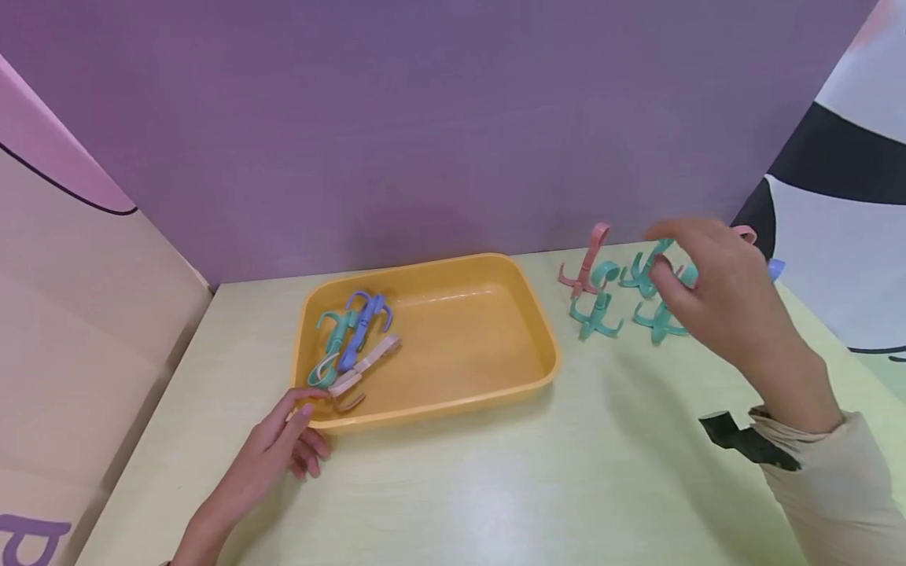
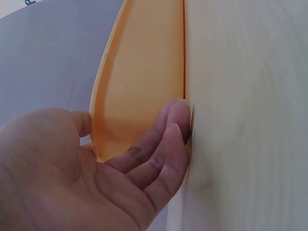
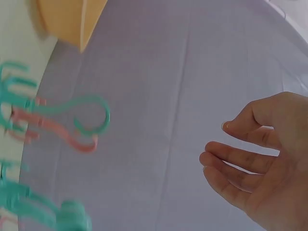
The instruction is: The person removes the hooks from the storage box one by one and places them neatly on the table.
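My left hand (image 1: 272, 444) grips the near left corner of a yellow tray (image 1: 439, 405); in the left wrist view, the thumb lies at its rim and the fingers curl under its side. Inside the tray lie a green hook (image 1: 340, 330), a blue hook (image 1: 364, 326) and a pale pink hook (image 1: 364, 368). Above the right part of the table my right hand (image 1: 729, 306) hangs with loosely bent fingers and nothing between them. Near and partly behind it stand several multi-pronged hooks, among them a pink one (image 1: 591, 255) and a green one (image 1: 598, 314).
The pale table (image 1: 467, 487) meets a purple wall (image 1: 425, 141) just behind the tray. Printed panels (image 1: 842, 228) rise at the right and left sides. A blue hook end (image 1: 776, 270) shows past my right hand at the table's right side.
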The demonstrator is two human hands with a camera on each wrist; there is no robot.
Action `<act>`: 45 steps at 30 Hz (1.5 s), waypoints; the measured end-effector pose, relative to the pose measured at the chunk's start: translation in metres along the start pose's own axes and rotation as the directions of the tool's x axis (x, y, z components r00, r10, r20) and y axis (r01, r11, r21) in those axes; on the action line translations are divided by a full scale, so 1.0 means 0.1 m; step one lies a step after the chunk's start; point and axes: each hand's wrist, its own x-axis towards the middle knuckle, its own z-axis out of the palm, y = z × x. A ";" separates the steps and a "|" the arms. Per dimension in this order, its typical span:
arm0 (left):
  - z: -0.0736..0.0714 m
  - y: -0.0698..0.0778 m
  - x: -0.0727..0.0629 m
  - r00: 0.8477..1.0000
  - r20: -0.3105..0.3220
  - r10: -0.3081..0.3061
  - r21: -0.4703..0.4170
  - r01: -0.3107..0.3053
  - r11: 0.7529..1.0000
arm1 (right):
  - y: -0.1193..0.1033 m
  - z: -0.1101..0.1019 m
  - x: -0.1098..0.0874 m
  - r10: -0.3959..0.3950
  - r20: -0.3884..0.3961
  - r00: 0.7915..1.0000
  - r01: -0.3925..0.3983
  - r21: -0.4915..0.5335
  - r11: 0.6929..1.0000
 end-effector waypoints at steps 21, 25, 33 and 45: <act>0.05 0.01 0.00 1.000 0.006 -0.005 -0.007 0.005 1.000 | -1.15 1.08 0.29 -0.359 0.130 0.924 0.327 0.216 0.920; 0.05 0.03 0.01 1.000 0.002 -0.015 -0.007 0.015 1.000 | -1.30 1.21 0.30 -0.381 0.150 0.913 0.342 0.233 0.911; 0.06 0.05 0.03 1.000 -0.002 -0.018 0.005 0.018 1.000 | -1.48 1.46 0.24 -0.422 0.229 0.877 0.359 0.269 0.894; 0.08 0.03 -0.01 0.999 -0.007 -0.034 0.006 0.034 0.999 | -1.62 1.92 -0.02 -0.397 0.574 0.716 0.296 0.266 0.918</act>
